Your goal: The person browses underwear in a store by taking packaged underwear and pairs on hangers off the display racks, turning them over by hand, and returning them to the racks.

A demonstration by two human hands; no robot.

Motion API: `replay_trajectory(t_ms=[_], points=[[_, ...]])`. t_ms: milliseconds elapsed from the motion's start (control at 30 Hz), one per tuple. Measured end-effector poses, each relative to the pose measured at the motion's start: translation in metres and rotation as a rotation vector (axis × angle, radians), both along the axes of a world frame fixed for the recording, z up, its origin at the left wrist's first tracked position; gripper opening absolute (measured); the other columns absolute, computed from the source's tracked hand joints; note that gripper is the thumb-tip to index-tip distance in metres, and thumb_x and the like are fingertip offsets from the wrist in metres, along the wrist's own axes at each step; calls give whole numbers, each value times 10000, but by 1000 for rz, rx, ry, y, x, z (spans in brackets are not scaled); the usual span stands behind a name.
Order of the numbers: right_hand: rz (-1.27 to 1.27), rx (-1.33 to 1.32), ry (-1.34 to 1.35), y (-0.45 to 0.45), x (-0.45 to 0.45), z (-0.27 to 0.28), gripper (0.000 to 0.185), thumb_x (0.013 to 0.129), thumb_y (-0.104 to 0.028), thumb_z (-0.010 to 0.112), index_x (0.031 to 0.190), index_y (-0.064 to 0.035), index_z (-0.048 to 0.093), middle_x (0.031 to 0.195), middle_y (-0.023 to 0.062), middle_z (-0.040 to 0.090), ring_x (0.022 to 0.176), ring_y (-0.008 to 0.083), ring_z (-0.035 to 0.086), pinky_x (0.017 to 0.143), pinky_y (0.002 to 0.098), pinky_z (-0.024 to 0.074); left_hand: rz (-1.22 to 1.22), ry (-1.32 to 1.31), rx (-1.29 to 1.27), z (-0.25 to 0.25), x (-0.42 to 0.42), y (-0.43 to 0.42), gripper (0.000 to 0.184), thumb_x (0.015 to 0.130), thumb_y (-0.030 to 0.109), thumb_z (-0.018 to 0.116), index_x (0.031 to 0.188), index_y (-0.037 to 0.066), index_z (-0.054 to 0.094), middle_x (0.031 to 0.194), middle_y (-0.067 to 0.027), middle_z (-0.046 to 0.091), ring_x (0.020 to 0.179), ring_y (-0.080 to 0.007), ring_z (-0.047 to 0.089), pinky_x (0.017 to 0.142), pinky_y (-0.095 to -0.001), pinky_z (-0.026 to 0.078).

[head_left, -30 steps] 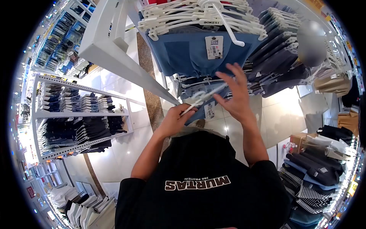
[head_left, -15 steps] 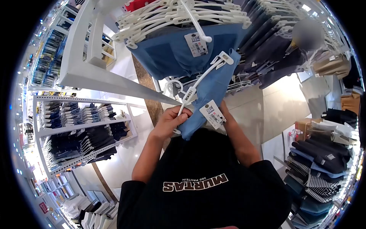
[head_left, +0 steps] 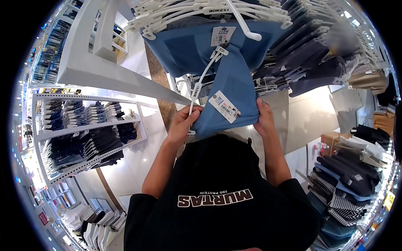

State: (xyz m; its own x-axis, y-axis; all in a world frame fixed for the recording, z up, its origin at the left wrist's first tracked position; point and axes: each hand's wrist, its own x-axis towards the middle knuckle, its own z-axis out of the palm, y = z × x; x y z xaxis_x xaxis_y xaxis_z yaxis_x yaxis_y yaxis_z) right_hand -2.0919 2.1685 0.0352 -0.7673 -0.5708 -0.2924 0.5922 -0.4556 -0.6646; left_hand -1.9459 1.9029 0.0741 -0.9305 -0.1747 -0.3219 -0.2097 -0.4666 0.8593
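A blue garment point(head_left: 236, 83) hangs tilted from the clips of a white BOKESI hanger point(head_left: 202, 76), with a white price tag point(head_left: 224, 106) on its front. My left hand point(head_left: 183, 122) is closed on the lower end of that hanger, beside the garment's edge. On the other side, my right hand point(head_left: 264, 117) pinches the garment's right edge, its thumb in front. Just beyond, another blue garment point(head_left: 176, 48) hangs on the rack below several white hangers, its tag partly behind the held hanger's upper clip.
A white rack frame point(head_left: 113, 77) slants down at the left. Dark garments point(head_left: 312, 62) hang at the right. Shelves of hung clothes point(head_left: 88, 134) stand at the left. Folded clothes point(head_left: 347, 175) lie at the lower right, near a cardboard box point(head_left: 330, 141).
The hanger and garment have turned from edge-on to face me and now stand more upright. My right hand has come down from the rack to the garment's right edge, which is spread wider.
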Motion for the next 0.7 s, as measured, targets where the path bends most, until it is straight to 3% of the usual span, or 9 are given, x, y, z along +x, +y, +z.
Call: replay_trajectory(t_ms=[433,633,700], points=[[-46,58,238,-2,9,14,182,901,-71,710,1061,12,681,1023,80,720,888,122,678,848,280,541,29,-11,-87,-12,-3,5,237,984,181,623,1126,-3,669,998,-27,684,899,-76,593,813,-226,460],[-98,320,450,-7,15,23,100,868,-69,747,936,-17,697,862,-8,685,796,58,597,748,226,491,14,-28,-194,-11,-2,9,233,983,167,623,1132,-7,670,1005,-31,689,888,-71,589,811,-220,462],[-153,294,437,-12,17,26,79,888,-84,729,914,-19,692,828,-31,655,766,48,565,716,215,466,1,-55,-247,-15,0,13,236,982,167,625,1134,-8,671,1004,-33,689,885,-68,585,814,-217,459]])
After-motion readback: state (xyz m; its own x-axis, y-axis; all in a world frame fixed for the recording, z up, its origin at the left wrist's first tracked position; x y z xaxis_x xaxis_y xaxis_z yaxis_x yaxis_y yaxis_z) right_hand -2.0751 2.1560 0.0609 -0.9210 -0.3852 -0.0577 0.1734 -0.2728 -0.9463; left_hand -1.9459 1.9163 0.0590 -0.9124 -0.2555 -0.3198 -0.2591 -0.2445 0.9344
